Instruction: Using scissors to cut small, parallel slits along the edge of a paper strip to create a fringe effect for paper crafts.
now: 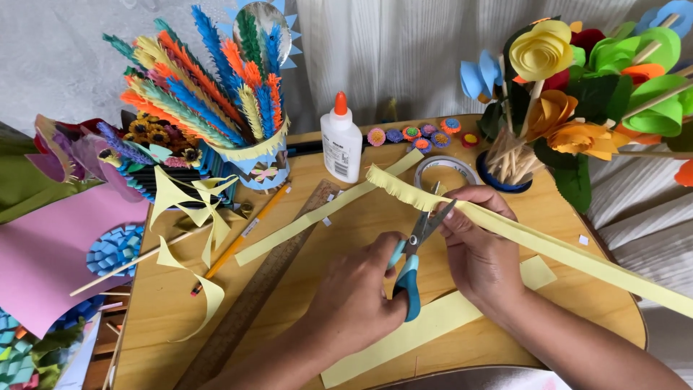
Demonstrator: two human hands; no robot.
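Note:
My left hand (354,296) grips blue-handled scissors (411,278), whose open blades point up at a long pale yellow paper strip (556,249). My right hand (480,253) pinches that strip just right of the blades and holds it above the wooden table (166,339). The strip's left part (397,186) is cut into a fine fringe along its lower edge. Its uncut part runs down to the right, past the table edge.
A white glue bottle (341,144), a tape roll (447,170), a wooden ruler (267,282), a pencil (242,238) and loose yellow strips (426,328) lie on the table. A cup of fringed paper feathers (216,94) stands back left, paper flowers (577,87) back right, pink paper (50,253) left.

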